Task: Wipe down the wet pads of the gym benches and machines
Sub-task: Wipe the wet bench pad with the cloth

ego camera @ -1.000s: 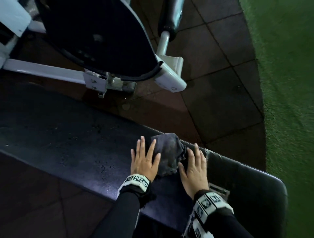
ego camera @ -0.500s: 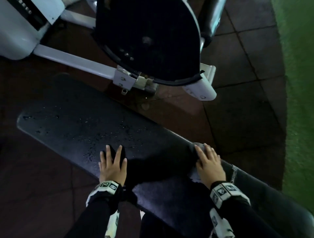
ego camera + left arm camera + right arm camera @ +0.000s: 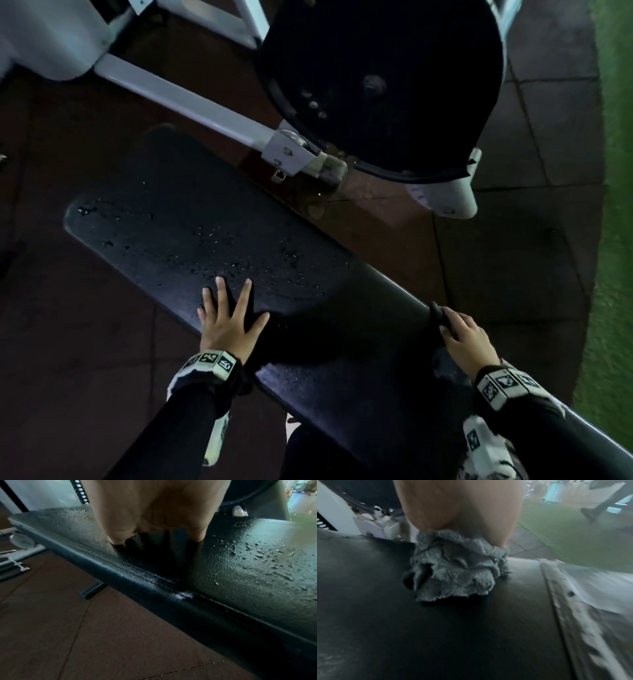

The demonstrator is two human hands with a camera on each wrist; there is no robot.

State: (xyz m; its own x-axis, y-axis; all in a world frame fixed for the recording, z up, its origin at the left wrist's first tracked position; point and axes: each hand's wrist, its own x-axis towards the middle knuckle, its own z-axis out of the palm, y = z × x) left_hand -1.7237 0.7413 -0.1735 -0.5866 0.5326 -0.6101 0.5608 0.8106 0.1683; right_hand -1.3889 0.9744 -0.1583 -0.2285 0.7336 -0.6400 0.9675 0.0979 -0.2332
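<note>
Dark rubber floor tiles (image 3: 534,240) surround a long black bench pad (image 3: 191,240) that runs diagonally from lower right to upper left in the head view. Nearest the person, the left hand (image 3: 229,322) lies flat on the pad's near edge with fingers spread and straight, holding nothing. Toward the pad's far edge, the right hand (image 3: 466,339) has its fingers curled over a bunched grey cloth (image 3: 455,566), which rests on the pad surface; the right wrist view is blurred, so the exact grip is hard to read. Beyond the left hand, water droplets (image 3: 239,260) bead across the pad toward its rounded far end. Farther off stands a white-framed gym machine (image 3: 191,99) with a round black pad (image 3: 383,85). Green turf (image 3: 613,171) borders the tiles at the right.
</note>
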